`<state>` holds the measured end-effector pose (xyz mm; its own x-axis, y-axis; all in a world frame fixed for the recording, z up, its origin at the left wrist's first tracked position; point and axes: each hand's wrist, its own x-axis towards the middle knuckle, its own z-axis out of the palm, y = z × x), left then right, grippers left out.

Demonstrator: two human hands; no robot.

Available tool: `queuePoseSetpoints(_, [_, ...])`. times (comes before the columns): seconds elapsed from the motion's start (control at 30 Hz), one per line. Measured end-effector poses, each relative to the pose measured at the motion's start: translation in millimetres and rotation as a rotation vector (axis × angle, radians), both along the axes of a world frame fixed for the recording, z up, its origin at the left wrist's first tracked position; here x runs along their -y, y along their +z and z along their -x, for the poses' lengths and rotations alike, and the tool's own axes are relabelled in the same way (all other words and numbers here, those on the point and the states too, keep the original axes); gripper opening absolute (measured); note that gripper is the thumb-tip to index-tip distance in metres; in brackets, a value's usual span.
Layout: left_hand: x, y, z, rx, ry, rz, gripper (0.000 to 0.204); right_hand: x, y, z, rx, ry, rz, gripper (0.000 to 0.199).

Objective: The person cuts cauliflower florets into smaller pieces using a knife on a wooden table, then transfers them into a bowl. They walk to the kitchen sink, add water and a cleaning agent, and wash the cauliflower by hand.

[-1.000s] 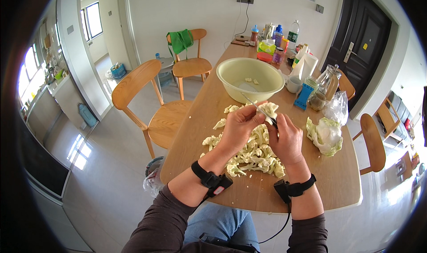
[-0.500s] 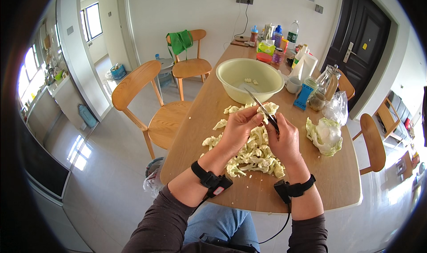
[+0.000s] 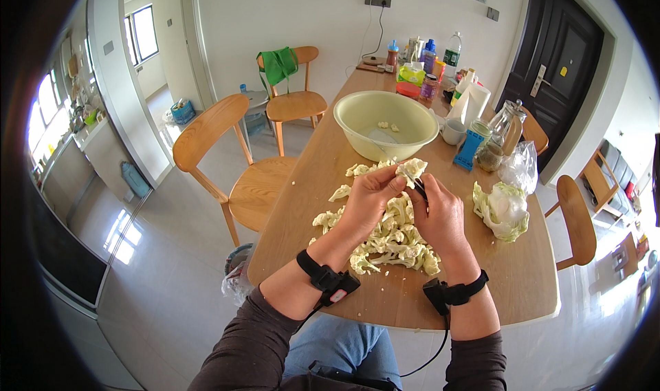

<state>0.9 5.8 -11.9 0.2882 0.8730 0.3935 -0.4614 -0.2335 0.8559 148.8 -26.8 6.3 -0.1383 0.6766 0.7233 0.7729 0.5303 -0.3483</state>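
Observation:
Over the table's middle, my left hand [image 3: 372,197] pinches a cauliflower floret [image 3: 412,169] between thumb and fingers. My right hand [image 3: 438,213] is closed around the black handle of a knife [image 3: 420,187]. Its blade lies against the floret's underside and is mostly hidden by the floret and my left fingers. Below both hands, a pile of cut cauliflower pieces [image 3: 393,242] spreads over the wooden tabletop, with small crumbs around it. Just beyond my hands stands a pale green basin [image 3: 350,126] with a few small florets inside.
To the right lies a leafy cauliflower remnant [image 3: 504,211], beside a clear plastic bag [image 3: 520,167], a glass pitcher [image 3: 496,143], a blue packet [image 3: 469,149] and a white mug [image 3: 452,130]. Bottles and jars crowd the far end. Wooden chairs [image 3: 237,185] stand around the table [image 3: 481,288].
The knife blade, earlier sticking out past the floret toward the basin, has dropped lower behind it. The floret has turned and shifted slightly left. My forearms have barely moved.

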Motion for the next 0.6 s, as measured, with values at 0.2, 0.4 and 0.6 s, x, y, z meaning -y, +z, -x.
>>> queuePoseSetpoints(0.2, [3, 4, 0, -0.031, -0.006, 0.02, 0.034, -2, -1, -3, 0.094, -0.024, -0.075, 0.016])
queuePoseSetpoints(0.4, [4, 1, -2, 0.021, 0.027, -0.026, 0.035, -4, -3, -4, 0.097, -0.017, -0.12, 0.019])
queuePoseSetpoints(0.6, [-4, -4, 2, -0.023, -0.066, -0.003, 0.035, -2, 0, -3, 0.072, -0.004, -0.065, 0.018])
